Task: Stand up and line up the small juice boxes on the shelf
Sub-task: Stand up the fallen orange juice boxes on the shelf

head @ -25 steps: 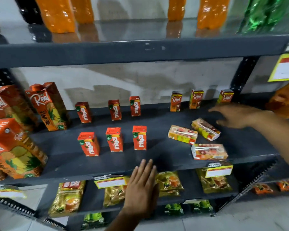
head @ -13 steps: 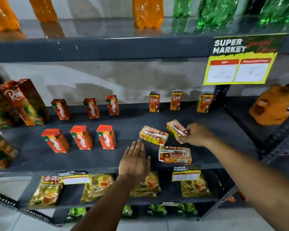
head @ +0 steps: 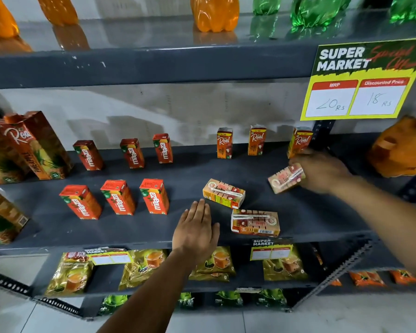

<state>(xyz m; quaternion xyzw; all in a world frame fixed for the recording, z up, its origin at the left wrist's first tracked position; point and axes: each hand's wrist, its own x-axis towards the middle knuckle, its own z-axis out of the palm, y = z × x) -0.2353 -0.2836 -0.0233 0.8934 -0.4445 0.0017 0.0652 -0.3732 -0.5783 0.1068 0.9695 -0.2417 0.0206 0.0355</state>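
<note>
My right hand [head: 321, 173] grips a small Real juice box [head: 286, 179], tilted on its side just above the grey shelf [head: 135, 228] at the right. Two more small Real boxes lie flat: one [head: 223, 193] mid-shelf, one [head: 255, 222] near the front edge. Three small Real boxes stand upright along the back [head: 224, 143] [head: 256, 140] [head: 299, 141]. My left hand [head: 196, 233] rests flat and open on the shelf's front, just left of the flat boxes. Several red Maaza boxes stand in two rows at the left [head: 154, 196].
Tall Real pineapple cartons [head: 34, 145] stand at the far left. Orange and green bottles [head: 215, 13] fill the shelf above. A yellow price sign [head: 360, 80] hangs at the upper right. Snack packets [head: 139, 265] lie on the shelf below. An orange pack [head: 401, 147] sits far right.
My right hand closed on one flat Real box and carried it right and back, off the shelf surface. My left hand slid forward onto the shelf. The view shifted right.
</note>
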